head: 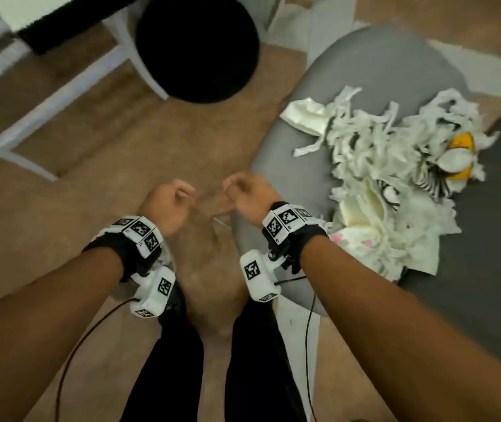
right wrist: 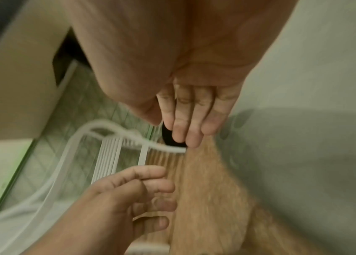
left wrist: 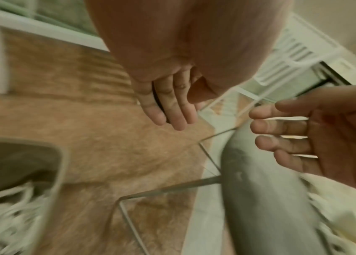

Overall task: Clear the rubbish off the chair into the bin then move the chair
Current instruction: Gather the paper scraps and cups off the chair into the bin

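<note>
A grey chair seat (head: 364, 62) at the right of the head view carries a heap of rubbish (head: 380, 178): white shredded paper strips, tissues and a yellow scrap (head: 462, 144). My left hand (head: 167, 205) and right hand (head: 246, 196) hover side by side over the carpet, just off the seat's left edge. Both hold nothing. In the left wrist view the left hand's fingers (left wrist: 168, 107) lie relaxed; in the right wrist view so do the right hand's fingers (right wrist: 190, 117). A bin (left wrist: 59, 172) with paper strips inside shows at the lower left of the left wrist view.
A round black stool (head: 197, 47) with white legs stands ahead on the tan carpet (head: 121, 147). A white wire rack (right wrist: 107, 151) lies on the floor beyond the hands. The chair's thin metal legs (left wrist: 207, 155) run under the seat. My legs are below.
</note>
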Motion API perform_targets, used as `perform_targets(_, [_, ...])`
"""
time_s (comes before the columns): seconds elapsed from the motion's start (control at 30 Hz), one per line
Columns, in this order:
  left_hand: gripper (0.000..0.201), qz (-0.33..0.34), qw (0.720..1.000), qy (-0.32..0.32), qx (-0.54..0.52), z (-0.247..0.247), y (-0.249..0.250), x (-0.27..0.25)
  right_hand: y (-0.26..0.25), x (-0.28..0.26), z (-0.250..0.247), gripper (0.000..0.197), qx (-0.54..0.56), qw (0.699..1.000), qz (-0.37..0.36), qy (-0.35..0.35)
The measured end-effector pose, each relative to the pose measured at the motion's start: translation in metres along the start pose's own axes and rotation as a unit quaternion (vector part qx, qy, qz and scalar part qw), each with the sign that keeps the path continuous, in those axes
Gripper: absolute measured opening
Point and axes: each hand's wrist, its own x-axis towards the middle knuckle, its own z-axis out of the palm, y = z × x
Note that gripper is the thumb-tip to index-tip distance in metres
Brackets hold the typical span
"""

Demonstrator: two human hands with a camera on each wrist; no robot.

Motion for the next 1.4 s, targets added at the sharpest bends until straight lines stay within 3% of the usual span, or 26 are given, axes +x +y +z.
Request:
perform_targets(0.1, [0.023, 0.084, 0.995, -0.036, 0.051, 0.044, 0.078, 0.009, 0.042, -0.02, -0.075, 0.02, 0.069, 0.995, 0.015, 0.077])
perform_targets(0.27, [0.038, 0.186, 0.971, -0.082, 0.123, 0.128, 0.168, 0.027, 0.097, -0.049, -0.171, 0.024, 0.07, 0.988, 0.034, 0.137])
perform_targets(0.37, [0.051, 0.237, 0.953, 0.013, 0.191, 0.156, 0.202, 0.05, 0.122, -0.057, -0.206, 0.018, 0.067, 0.986, 0.034, 0.146])
perform_targets(0.47, [0.069, 0.212, 0.945, 0.105, 0.225, 0.163, 0.227, 0.08, 0.14, -0.059, -0.232, 0.019, 0.042, 0.989, 0.021, 0.144])
perform_targets(0.53, [0.082, 0.165, 0.941, 0.109, 0.276, 0.161, 0.231, 0.099, 0.145, -0.057, -0.243, 0.02, 0.019, 0.989, 0.0, 0.145])
perform_targets(0.6, [0.089, 0.127, 0.938, 0.069, 0.314, 0.159, 0.228, 0.113, 0.145, -0.052, -0.25, 0.02, -0.009, 0.99, -0.007, 0.142])
perform_targets(0.67, [0.079, 0.117, 0.942, 0.042, 0.312, 0.157, 0.222, 0.121, 0.143, -0.047, -0.255, 0.021, -0.032, 0.988, -0.018, 0.147])
perform_targets(0.73, [0.059, 0.134, 0.94, 0.063, 0.307, 0.156, 0.216, 0.121, 0.14, -0.037, -0.257, 0.026, -0.078, 0.983, -0.041, 0.163])
perform_targets(0.87, [0.041, 0.147, 0.956, 0.069, 0.245, 0.161, 0.207, 0.103, 0.125, -0.008, -0.257, 0.057, -0.216, 0.955, -0.083, 0.188])
perform_targets(0.93, [0.05, 0.147, 0.962, 0.057, 0.222, 0.164, 0.203, 0.089, 0.114, 0.009, -0.251, 0.08, -0.275, 0.939, -0.095, 0.183])
perform_targets(1.03, [0.072, 0.144, 0.97, 0.026, 0.195, 0.165, 0.194, 0.074, 0.108, 0.035, -0.234, 0.105, -0.345, 0.929, -0.064, 0.12])
perform_targets(1.1, [0.076, 0.142, 0.976, 0.02, 0.163, 0.164, 0.188, 0.066, 0.111, 0.045, -0.224, 0.1, -0.384, 0.92, -0.041, 0.072])
perform_targets(1.23, [0.068, 0.149, 0.981, 0.05, 0.114, 0.156, 0.179, 0.059, 0.108, 0.045, -0.222, 0.055, -0.409, 0.906, -0.086, 0.067])
perform_targets(1.33, [0.067, 0.146, 0.982, 0.068, 0.103, 0.15, 0.175, 0.059, 0.109, 0.033, -0.23, 0.036, -0.4, 0.904, -0.096, 0.114])
perform_targets(1.4, [0.068, 0.148, 0.981, 0.074, 0.101, 0.148, 0.173, 0.057, 0.109, 0.023, -0.236, 0.033, -0.372, 0.908, -0.1, 0.164])
